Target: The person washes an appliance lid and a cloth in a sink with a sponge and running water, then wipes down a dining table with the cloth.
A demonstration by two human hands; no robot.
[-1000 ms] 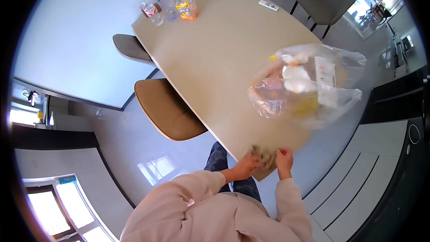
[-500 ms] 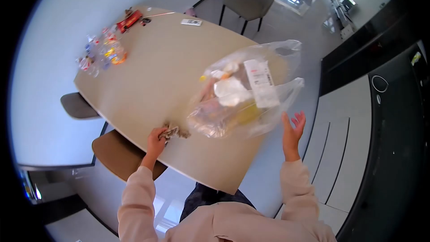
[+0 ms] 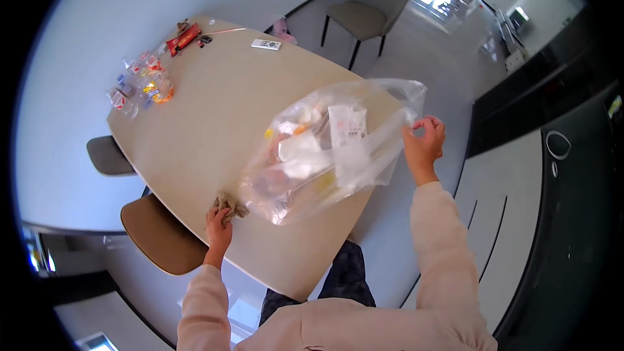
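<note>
My left hand is closed on a crumpled brown cloth at the near left edge of the table. A clear plastic bag with white, orange and other waste inside lies on its side on the table. Through its film a white printed label or packet shows. My right hand pinches the bag's upper right edge between thumb and fingers, beyond the table's right side.
Several plastic bottles stand at the table's far left, near a red packet. A white remote control lies at the far edge. Chairs stand around: a brown one, a small grey one and a grey one behind.
My right hand, open and apart from the bag before, has moved up and now pinches its edge. The left hand with the cloth sits slightly farther left and lower in view.
</note>
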